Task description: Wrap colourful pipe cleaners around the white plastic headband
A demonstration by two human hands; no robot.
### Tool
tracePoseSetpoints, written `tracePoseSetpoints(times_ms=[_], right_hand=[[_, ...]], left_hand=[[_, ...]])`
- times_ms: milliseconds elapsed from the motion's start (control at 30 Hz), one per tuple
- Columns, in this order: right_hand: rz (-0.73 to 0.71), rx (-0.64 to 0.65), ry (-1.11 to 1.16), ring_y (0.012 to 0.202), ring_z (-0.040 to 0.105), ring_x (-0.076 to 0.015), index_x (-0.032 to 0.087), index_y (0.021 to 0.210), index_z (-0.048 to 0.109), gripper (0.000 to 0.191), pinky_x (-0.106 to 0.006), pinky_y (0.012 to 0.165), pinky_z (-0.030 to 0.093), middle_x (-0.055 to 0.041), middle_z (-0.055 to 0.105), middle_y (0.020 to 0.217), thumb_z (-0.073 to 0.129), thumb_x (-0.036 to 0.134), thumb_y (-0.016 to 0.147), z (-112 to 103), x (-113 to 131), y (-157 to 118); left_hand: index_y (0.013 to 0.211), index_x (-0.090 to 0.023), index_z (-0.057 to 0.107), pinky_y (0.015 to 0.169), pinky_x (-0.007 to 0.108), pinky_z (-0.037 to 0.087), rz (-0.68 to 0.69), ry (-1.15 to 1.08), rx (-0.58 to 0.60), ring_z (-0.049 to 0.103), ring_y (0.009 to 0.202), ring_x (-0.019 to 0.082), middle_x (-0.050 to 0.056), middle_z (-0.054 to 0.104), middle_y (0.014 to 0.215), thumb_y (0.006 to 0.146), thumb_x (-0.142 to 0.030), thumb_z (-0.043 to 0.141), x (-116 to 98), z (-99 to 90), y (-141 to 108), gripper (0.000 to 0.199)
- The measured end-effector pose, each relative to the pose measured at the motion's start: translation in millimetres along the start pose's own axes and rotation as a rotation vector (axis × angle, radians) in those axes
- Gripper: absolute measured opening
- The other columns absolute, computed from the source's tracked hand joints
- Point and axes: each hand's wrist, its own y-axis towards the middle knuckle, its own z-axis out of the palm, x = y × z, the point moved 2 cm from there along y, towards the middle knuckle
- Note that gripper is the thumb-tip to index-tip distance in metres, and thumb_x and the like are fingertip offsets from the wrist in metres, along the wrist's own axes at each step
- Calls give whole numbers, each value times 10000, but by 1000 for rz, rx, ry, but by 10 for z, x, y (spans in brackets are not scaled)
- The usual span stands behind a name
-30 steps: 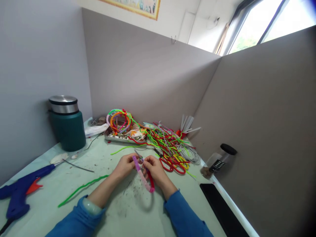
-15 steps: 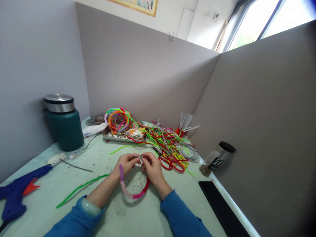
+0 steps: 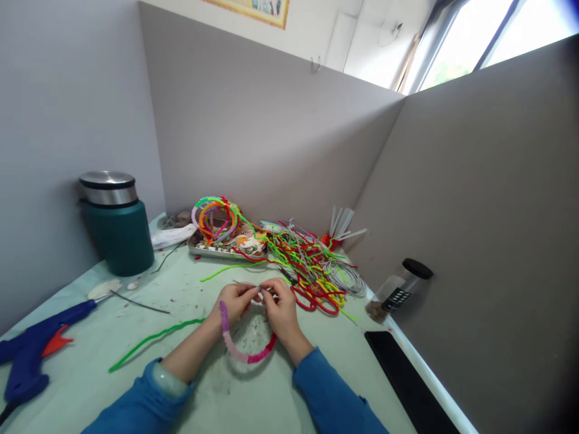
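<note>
Both my hands meet above the table, fingertips pinched together at the far side of a hoop (image 3: 236,354) wrapped in fuzzy pipe cleaner, purple, pale pink, magenta and red. My left hand (image 3: 233,303) is closed on the hoop's bare part, and a thin grey wire end sticks out past its fingers. Against it, my right hand (image 3: 281,308) is closed at the same spot, with the red stretch running up under its palm. The exact bit between the fingertips is too small to make out. A green pipe cleaner (image 3: 154,342) lies by my left forearm, one end hidden behind it.
Beyond my hands are a metal tray (image 3: 226,253) with shells and colourful hoops (image 3: 219,218), a pipe cleaner heap (image 3: 301,250) and red-handled scissors (image 3: 325,306). A blue glue gun (image 3: 31,340) and green flask (image 3: 120,238) are left; a clear jar (image 3: 398,292) and black strip (image 3: 402,377) are right.
The fingertips have drawn closer together over the pinched spot, and the hoop has shifted slightly right. The green pipe cleaner's near end has slid a little up and right.
</note>
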Motion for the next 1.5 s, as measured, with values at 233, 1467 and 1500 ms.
tracePoseSetpoints(times_ms=[233,1467,1500], right_hand=[[-130,50,-160,772,515,-152,185,790,566,163,-266,695,410,-41,535,804,426,103,804,-14,49,-33],[695,421,709,498,576,-111,134,805,539,302,-253,480,516,-19,616,613,694,353,668,-115,-291,31],[701,428,708,496,578,-112,134,804,539,302,-256,485,517,-21,620,614,695,354,667,-119,-288,31]], left_hand=[[645,-130,627,395,212,275,4,69,-8,376,361,86,-48,434,393,725,-464,497,37,1,-13,367],[695,-127,672,509,204,368,123,195,116,500,536,114,-3,610,573,726,-338,508,-80,-20,-42,268],[707,-129,674,502,202,362,124,197,123,494,528,112,-7,604,562,729,-336,506,-84,-22,-47,267]])
